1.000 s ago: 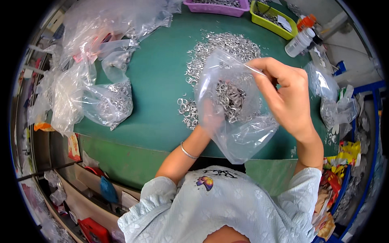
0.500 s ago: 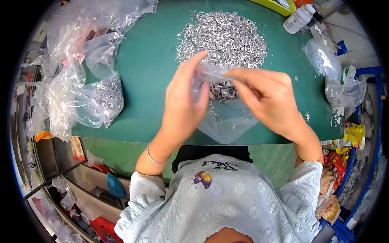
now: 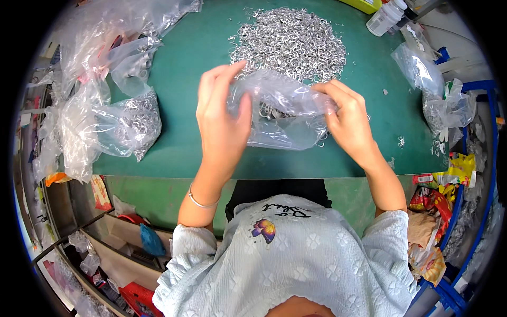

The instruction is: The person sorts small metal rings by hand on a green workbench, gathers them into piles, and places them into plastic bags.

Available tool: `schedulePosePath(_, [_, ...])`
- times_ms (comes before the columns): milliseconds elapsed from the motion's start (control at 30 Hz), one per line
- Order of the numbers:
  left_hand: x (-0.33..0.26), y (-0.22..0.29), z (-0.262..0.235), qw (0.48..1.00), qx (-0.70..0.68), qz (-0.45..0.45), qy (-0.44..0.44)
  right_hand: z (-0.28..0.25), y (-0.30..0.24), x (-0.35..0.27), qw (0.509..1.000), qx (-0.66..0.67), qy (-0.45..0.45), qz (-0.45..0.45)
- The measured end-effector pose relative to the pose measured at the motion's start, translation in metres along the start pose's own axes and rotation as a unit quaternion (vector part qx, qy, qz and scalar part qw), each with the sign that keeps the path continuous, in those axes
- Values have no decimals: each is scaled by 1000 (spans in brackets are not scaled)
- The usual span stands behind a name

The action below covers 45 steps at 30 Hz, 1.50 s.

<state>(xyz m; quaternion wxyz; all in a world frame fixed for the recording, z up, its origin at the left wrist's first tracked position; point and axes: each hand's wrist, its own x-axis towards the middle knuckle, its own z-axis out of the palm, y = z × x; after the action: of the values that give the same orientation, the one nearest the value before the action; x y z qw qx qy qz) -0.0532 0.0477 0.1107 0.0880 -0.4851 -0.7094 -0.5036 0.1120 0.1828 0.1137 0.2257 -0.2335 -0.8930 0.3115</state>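
A clear plastic bag (image 3: 290, 138) lies on the green table in front of me, its mouth spread wide. Small silvery metal rings (image 3: 271, 112) show through its opening. At the bag's left end, my left hand (image 3: 221, 111) has its thumb and fingers apart, with plastic film between them. My right hand (image 3: 348, 119) pinches the rim at the right end between thumb and fingers. Just beyond the bag spreads a large heap of loose metal rings (image 3: 293, 42).
Clear bags of metal parts (image 3: 141, 124) crowd the table's left side. On the right are another clear bag (image 3: 448, 108), a few loose pieces (image 3: 401, 141) and a white bottle (image 3: 386, 18). A yellow-green tray (image 3: 364, 5) sits at the far edge.
My hands have moved apart, the left one leftward. The bag's mouth, gathered between them before, is now stretched wide, and its lower end has drawn away from the table's near edge.
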Motion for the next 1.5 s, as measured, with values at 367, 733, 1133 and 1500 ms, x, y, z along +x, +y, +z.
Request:
schedulePosePath(367, [-15, 7, -9, 907, 141, 48, -394, -4, 0, 10, 988, 124, 37, 81])
schedulePosePath(733, [-30, -35, 52, 909, 113, 131, -380, 51, -27, -60, 961, 62, -131, -234])
schedulePosePath(1133, [-45, -34, 23, 883, 141, 117, -432, 50, 91, -11, 998, -47, 11, 42])
schedulePosePath(1500, [-22, -30, 63, 907, 94, 130, -390, 62, 90, -3, 992, 36, 118, 19])
